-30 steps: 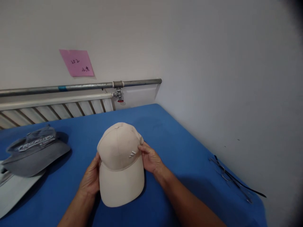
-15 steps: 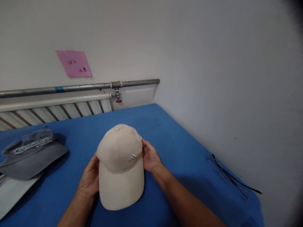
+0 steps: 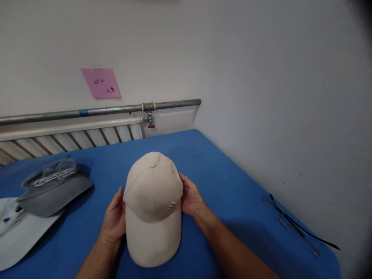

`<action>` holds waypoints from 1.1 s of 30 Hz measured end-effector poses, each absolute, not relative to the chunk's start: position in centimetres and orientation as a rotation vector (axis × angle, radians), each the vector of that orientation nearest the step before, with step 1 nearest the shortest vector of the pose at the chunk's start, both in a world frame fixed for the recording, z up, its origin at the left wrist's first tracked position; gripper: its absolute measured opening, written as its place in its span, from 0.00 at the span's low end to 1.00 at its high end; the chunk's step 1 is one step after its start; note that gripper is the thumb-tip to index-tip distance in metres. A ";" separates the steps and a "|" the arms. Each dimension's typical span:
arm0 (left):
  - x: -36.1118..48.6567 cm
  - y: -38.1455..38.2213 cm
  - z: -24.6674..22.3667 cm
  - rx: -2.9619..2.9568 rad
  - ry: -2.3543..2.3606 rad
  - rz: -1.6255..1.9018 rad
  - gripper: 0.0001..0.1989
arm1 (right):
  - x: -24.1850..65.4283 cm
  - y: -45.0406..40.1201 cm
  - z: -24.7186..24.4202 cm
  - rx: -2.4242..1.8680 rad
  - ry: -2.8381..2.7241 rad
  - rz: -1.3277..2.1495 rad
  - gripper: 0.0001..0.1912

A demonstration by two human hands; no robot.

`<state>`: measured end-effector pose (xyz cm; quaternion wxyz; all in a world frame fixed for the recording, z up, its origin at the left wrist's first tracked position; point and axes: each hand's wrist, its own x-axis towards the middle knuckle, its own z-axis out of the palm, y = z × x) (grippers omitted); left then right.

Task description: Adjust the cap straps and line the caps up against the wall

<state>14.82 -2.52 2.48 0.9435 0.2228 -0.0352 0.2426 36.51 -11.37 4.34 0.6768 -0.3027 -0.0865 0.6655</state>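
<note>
"Beige cap (image 3: pixel 154 193), crown up and brim toward the near side, at the near middle of the blue table (image 3: pixel 203 155). How is it being handled?"

"From both sides. The left hand (image 3: pixel 114 217) cups its left edge and the right hand (image 3: pixel 192 197) its right, with the cap between them. Some fingers are hidden, so how firmly they grip cannot be told, nor whether the cap rests on the table or just above it."

"Which step does that suggest?"

"Judging by the pose, steadying or squaring up the cap. The next move would call for light, even pressure from both sides, since the soft crown looks easy to dent."

"Any branding?"

"On the crown's right front, a small emblem (image 3: pixel 171 206) of slanted bars resembles the Adidas mark; no word is legible. To the left, a pale cap (image 3: pixel 29 236) bears an unclear dark mark (image 3: pixel 6 220). Farther back, a grey cap (image 3: pixel 55 197) overlaps it, its whitish script (image 3: pixel 54 177) too blurred to read."

"And beyond?"

"Above the radiator (image 3: pixel 78 139) and metal pipe (image 3: pixel 116 110), a pink note (image 3: pixel 101 73) on the far wall (image 3: pixel 162 58) reads, apparently, '252', with handwritten characters below."
</note>
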 end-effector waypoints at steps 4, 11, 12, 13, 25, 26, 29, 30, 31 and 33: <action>14.6 -2.7 2.6 0.496 -0.060 0.466 0.19 | 36.3 -11.5 4.6 -0.714 -0.163 1.469 0.11; 14.1 -2.1 2.0 0.428 -0.082 0.550 0.21 | 36.3 -11.2 4.7 -0.712 -0.068 1.432 0.10; 14.1 -2.1 2.0 0.434 -0.078 0.547 0.21 | 36.4 -11.2 4.6 -0.709 -0.068 1.414 0.10; 14.2 -2.1 2.0 0.436 -0.073 0.544 0.20 | 36.4 -11.1 4.4 -0.708 -0.071 1.394 0.09; 14.5 -1.4 1.2 0.349 -0.085 0.613 0.21 | 36.4 -11.1 4.4 -0.713 -0.123 1.305 0.07; 14.5 -1.4 1.3 0.346 -0.083 0.622 0.21 | 36.4 -11.1 4.4 -0.706 -0.118 1.307 0.07; 14.6 -1.5 1.3 0.313 -0.103 0.625 0.21 | 36.4 -11.2 4.6 -0.680 -0.095 1.319 0.08; 14.6 -1.5 1.3 0.293 -0.105 0.622 0.21 | 36.4 -11.2 4.7 -0.676 -0.089 1.327 0.09; 14.6 -1.5 1.3 0.272 -0.092 0.623 0.21 | 36.5 -11.2 4.8 -0.676 -0.086 1.335 0.09; 14.7 -1.6 1.4 0.243 -0.009 0.661 0.23 | 36.5 -11.1 4.8 -0.676 -0.082 1.350 0.09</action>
